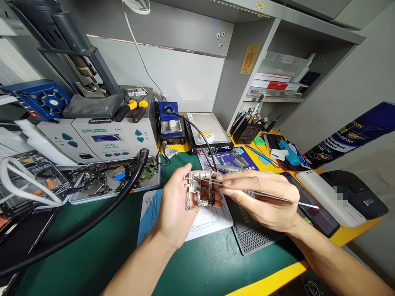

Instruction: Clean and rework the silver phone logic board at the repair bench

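My left hand (175,205) grips a small phone circuit board (196,187) by its edges, raised above the bench. Its top face is covered with metal shields and tiny parts, and there is an open gap in the middle. In my right hand (262,197) is a pair of thin metal tweezers (277,196), pinched between thumb and fingers. Their tips reach over the board's upper part; whether they touch it I cannot tell. Under the board lies a white and blue printed sheet (212,224). Behind my right fingers rests a grey soldering iron handle (227,168).
A black hose (123,197) from the hot-air station (101,139) crosses the left side. A tray of scrap boards (114,191) sits behind it. A dark perforated mat (249,238), a phone (321,209) and a blue spray can (352,133) are on the right.
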`<control>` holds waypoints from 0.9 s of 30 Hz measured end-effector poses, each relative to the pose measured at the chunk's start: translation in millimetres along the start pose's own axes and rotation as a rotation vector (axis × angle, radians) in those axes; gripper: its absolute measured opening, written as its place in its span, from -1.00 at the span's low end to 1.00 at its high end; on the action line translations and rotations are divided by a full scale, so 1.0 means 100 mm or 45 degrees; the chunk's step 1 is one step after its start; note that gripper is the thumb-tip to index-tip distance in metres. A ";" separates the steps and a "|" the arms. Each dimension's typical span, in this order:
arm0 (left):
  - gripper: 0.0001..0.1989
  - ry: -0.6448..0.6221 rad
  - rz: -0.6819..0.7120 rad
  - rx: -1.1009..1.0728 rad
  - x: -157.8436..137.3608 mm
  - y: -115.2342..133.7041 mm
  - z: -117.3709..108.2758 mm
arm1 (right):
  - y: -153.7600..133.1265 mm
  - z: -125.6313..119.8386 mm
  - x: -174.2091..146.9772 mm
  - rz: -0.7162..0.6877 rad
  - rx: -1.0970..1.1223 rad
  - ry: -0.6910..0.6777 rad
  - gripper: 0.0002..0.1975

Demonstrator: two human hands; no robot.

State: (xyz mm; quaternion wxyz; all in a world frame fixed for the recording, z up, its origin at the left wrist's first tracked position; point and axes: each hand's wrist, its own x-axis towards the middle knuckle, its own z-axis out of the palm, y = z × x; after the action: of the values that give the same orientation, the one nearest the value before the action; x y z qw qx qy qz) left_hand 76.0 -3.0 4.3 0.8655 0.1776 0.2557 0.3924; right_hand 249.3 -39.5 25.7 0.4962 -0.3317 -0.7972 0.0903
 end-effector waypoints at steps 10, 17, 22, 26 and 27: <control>-0.55 -0.030 0.003 0.003 0.00 -0.01 0.00 | 0.01 0.00 0.00 0.002 0.010 -0.001 -0.69; -0.53 -0.041 0.012 0.013 0.00 -0.01 0.00 | 0.00 0.00 -0.01 -0.016 0.004 0.005 -0.70; -0.52 -0.036 0.003 0.009 0.00 -0.01 0.01 | 0.02 0.00 0.00 -0.012 0.012 -0.003 -0.71; -0.53 -0.026 -0.003 0.012 -0.01 0.00 0.03 | 0.02 0.00 0.00 -0.005 0.019 -0.004 -0.72; -0.53 -0.023 -0.003 0.014 -0.01 0.00 0.03 | 0.01 0.00 0.00 0.000 0.018 -0.006 -0.72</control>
State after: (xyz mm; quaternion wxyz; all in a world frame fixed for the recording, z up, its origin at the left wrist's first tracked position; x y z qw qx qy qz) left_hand 76.9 -4.4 7.2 0.8673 0.1856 0.2501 0.3883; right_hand 249.9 -38.3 25.0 0.4968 -0.3280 -0.7977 0.0966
